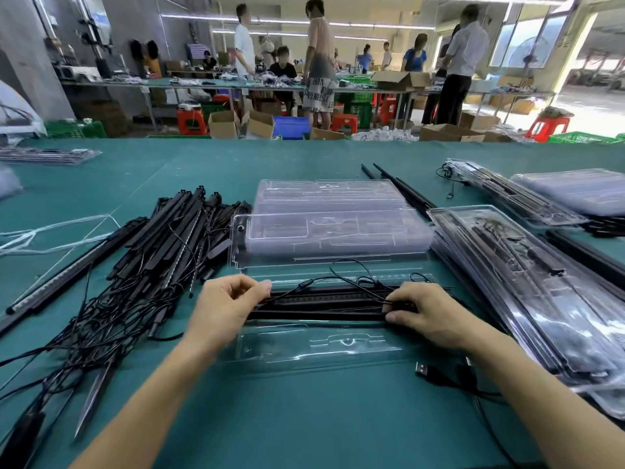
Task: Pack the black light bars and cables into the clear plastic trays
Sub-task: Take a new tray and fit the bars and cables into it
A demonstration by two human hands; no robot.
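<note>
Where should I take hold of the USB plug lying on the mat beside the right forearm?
Pinch the USB plug by its black housing, behind the metal tip, probably from above: it lies flat on the green mat, tip pointing left, cable trailing right. The right hand is nearest but holds the light bars.

No text could be read with confidence. The only lettering in view was a print of large dark characters on the pale shorts point(319, 93) of a person point(319, 42) standing in the background (the shapes looked like capital letters, but they were too blurred and creased to spell out).
</note>
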